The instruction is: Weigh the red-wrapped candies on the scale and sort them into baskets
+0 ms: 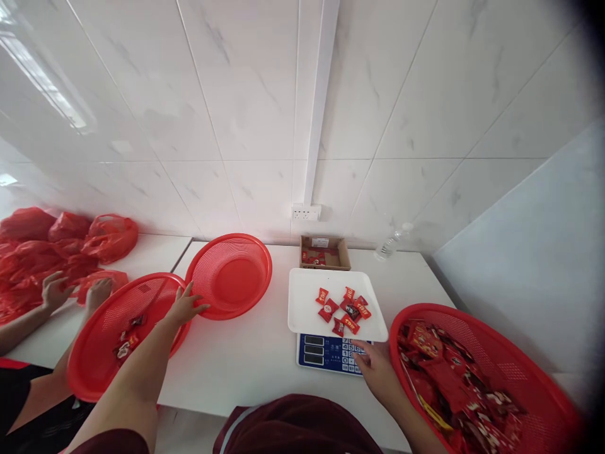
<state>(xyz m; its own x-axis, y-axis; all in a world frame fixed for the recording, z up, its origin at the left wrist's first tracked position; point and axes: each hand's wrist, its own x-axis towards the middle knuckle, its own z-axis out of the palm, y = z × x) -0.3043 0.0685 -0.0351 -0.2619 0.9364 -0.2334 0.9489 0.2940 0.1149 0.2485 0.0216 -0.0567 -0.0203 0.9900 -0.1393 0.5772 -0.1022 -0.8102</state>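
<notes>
My left hand (184, 308) is over the place where two red plastic baskets meet, its fingers spread near their rims. The nearer basket (89, 321) is tilted and has a few red-wrapped sweets (126, 345) in it. Behind it, the other basket (231, 280) shows a bare bottom. My right hand (375, 371) is at the keypad of a blue weighing scale (331, 354), fingers apart and nothing held. On the scale's white tray (302, 309) lie several red-wrapped sweets (350, 310), one of them darker. Whether my left fingers press on a rim, I cannot tell.
A large red basket (529, 359) full of wrapped sweets stands at the right. Behind the tray are a small cardboard box (343, 255) and a clear bottle (390, 244). At the left, a co-worker's hands (57, 291) are among red plastic bags (42, 252).
</notes>
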